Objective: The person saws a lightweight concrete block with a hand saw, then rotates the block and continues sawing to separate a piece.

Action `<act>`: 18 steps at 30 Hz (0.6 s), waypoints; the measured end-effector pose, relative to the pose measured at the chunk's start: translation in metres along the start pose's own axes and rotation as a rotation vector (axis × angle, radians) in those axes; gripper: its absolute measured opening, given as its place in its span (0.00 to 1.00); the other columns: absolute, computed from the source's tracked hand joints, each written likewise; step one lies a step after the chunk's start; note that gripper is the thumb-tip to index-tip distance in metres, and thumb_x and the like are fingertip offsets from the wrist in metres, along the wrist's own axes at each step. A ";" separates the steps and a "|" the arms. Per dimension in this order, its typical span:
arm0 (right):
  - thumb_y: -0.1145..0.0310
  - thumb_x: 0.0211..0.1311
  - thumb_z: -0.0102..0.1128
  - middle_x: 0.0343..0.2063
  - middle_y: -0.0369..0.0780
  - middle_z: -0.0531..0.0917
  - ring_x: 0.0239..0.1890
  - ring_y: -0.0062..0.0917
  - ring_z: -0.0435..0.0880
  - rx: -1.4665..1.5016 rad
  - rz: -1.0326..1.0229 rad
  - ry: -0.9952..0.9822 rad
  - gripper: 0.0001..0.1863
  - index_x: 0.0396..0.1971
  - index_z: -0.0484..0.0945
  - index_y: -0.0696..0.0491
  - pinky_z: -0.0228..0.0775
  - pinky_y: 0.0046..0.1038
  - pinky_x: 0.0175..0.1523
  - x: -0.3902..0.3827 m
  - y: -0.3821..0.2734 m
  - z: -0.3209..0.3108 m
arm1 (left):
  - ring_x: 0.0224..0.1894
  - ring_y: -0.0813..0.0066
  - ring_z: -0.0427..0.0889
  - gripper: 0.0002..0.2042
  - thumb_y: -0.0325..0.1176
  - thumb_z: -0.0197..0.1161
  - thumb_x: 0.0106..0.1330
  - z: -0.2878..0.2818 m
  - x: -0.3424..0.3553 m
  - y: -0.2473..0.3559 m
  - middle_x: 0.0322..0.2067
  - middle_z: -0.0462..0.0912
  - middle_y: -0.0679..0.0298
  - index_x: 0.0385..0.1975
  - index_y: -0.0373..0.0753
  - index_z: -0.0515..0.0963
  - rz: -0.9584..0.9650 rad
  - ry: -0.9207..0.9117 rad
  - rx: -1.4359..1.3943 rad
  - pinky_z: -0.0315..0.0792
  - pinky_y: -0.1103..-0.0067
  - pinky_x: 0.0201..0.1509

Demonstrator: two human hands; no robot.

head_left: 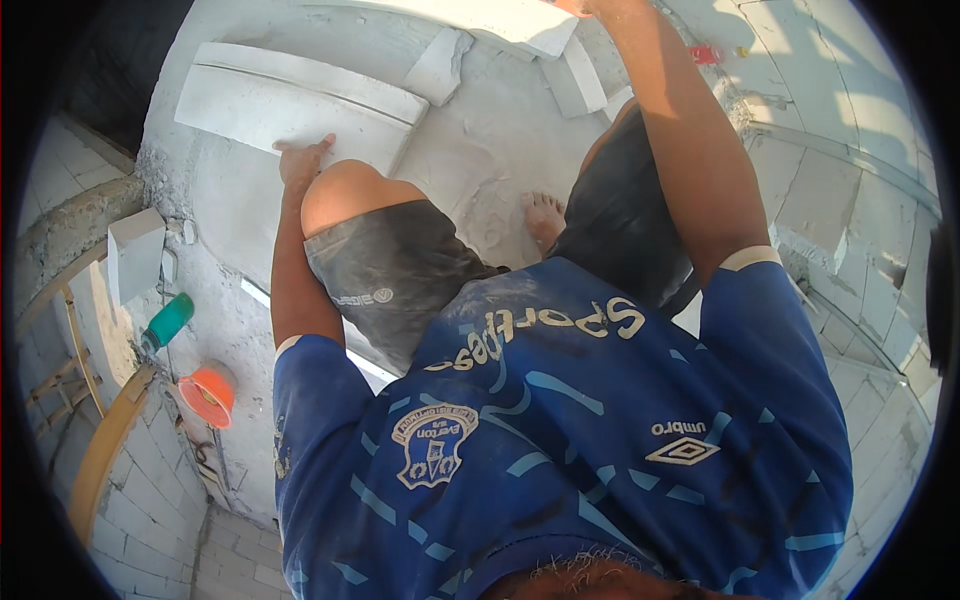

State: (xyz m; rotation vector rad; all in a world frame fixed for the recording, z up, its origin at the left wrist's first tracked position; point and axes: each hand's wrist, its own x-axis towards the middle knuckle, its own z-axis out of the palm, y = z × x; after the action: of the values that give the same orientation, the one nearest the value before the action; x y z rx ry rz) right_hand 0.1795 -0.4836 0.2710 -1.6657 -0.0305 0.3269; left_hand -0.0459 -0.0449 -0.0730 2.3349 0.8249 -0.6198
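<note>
My left hand [304, 160] rests on the near edge of a long pale block [290, 98], its index finger and thumb spread apart. A dark groove runs lengthwise along this block near its far side. At the top edge of the view, my right hand [578, 6] is at another pale block [530, 28]. Most of that hand is cut off, so its grip does not show. A broken block piece [438, 66] lies between the two blocks, and a smaller slab [574, 80] sits below the right one.
Pale dust covers the floor [480, 140] around my bare foot [544, 218]. To the left are an upright block [136, 254], a green bottle [168, 322] and an orange bucket [208, 394]. Block walls [830, 205] stand at the right; a red object [704, 54] lies at upper right.
</note>
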 end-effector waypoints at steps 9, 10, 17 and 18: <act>0.60 0.66 0.66 0.19 0.38 0.80 0.18 0.25 0.74 -0.190 0.113 0.128 0.14 0.26 0.83 0.56 0.64 0.33 0.23 0.035 0.007 0.017 | 0.57 0.44 0.85 0.72 0.69 0.74 0.55 -0.020 -0.048 0.056 0.52 0.83 0.33 0.72 0.10 0.33 -0.211 0.073 0.045 0.80 0.65 0.59; 0.60 0.66 0.66 0.19 0.39 0.80 0.19 0.25 0.75 -0.177 0.115 0.120 0.14 0.26 0.83 0.56 0.65 0.33 0.24 0.037 0.008 0.014 | 0.57 0.43 0.85 0.72 0.68 0.74 0.55 -0.023 -0.056 0.064 0.54 0.82 0.32 0.73 0.11 0.34 -0.230 0.092 0.043 0.80 0.64 0.60; 0.60 0.62 0.70 0.21 0.35 0.79 0.22 0.20 0.73 -0.198 0.150 0.291 0.14 0.30 0.83 0.58 0.65 0.29 0.28 0.054 0.023 -0.021 | 0.59 0.46 0.85 0.70 0.61 0.77 0.55 -0.021 -0.056 0.070 0.53 0.83 0.34 0.74 0.14 0.32 -0.240 0.155 0.036 0.80 0.65 0.61; 0.60 0.61 0.70 0.23 0.36 0.81 0.23 0.22 0.75 -0.272 0.169 0.313 0.15 0.32 0.83 0.59 0.68 0.31 0.30 0.057 0.027 -0.028 | 0.59 0.47 0.85 0.70 0.60 0.78 0.55 -0.021 -0.056 0.070 0.53 0.83 0.34 0.74 0.14 0.32 -0.239 0.166 0.045 0.80 0.66 0.61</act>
State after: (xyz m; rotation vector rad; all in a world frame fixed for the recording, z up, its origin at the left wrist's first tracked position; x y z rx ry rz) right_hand 0.2362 -0.5020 0.2357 -1.9785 0.3137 0.1907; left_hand -0.0331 -0.0989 0.0010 2.3718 1.1892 -0.5523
